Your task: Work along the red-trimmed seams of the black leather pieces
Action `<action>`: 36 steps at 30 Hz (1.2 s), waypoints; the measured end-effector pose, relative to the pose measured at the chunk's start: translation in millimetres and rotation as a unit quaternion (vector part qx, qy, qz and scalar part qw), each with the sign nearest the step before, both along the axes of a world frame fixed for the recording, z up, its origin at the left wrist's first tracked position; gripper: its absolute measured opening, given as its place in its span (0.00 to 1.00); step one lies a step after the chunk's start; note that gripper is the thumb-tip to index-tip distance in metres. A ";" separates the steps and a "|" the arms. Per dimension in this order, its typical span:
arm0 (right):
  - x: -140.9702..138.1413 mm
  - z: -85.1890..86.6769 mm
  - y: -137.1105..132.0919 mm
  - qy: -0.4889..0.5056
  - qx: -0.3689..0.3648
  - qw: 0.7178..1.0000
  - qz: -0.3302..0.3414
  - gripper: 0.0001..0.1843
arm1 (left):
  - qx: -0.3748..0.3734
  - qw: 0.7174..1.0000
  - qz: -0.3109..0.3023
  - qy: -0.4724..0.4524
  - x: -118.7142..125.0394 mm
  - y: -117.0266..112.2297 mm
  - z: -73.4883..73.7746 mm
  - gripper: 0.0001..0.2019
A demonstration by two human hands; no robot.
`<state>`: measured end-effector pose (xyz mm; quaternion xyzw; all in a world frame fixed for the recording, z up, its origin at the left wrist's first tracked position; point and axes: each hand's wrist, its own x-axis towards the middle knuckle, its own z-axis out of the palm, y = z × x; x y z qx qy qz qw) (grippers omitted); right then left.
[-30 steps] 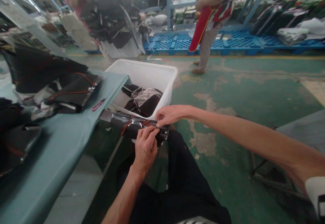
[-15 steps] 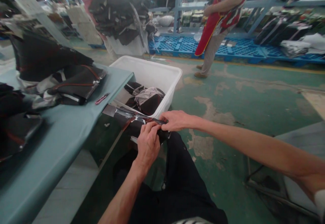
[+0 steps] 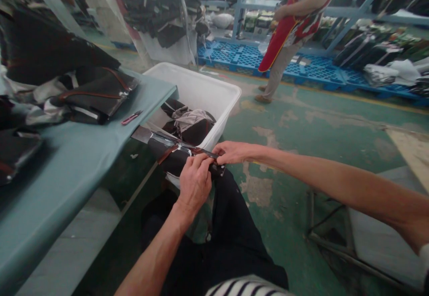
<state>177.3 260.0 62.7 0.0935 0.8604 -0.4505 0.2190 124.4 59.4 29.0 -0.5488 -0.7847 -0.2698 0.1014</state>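
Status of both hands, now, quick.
Left hand: fingers bent over the black piece; whether they grip it can't be told.
Right hand: fingers closed, pinching that piece near its end.

We counted one left hand, one right hand: two in all. We held one black cloth piece. Near us: one white tub, one blue-green table, one small pink tool. Farther off, we saw one red apron, two brown shoes. Cloth heap on table, cloth in tub overlapped; we could not count pieces.
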 end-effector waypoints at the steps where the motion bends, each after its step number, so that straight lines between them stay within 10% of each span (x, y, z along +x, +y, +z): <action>1: 0.2 -1.5 0.9 0.000 -0.005 1.000 -0.004 0.15 | -0.003 1.000 -0.002 0.002 0.1 0.0 0.1 0.17; 10: 21.6 -6.2 0.0 -0.007 -0.010 0.998 -0.068 0.17 | -0.023 0.999 0.005 0.042 1.7 -1.1 -1.4 0.16; 18: 78.0 -16.3 5.0 -0.004 -0.095 0.952 -0.293 0.29 | -0.027 0.999 0.004 0.019 3.1 -3.0 -1.8 0.19; 27: 50.2 -33.6 -35.0 0.086 -0.008 0.953 -0.290 0.27 | -0.023 0.999 0.009 0.027 4.4 -5.1 -2.7 0.20; 36: 55.2 -46.3 -53.0 0.122 -0.164 0.922 -0.329 0.25 | -0.029 0.999 0.014 0.028 5.2 -6.0 -5.2 0.21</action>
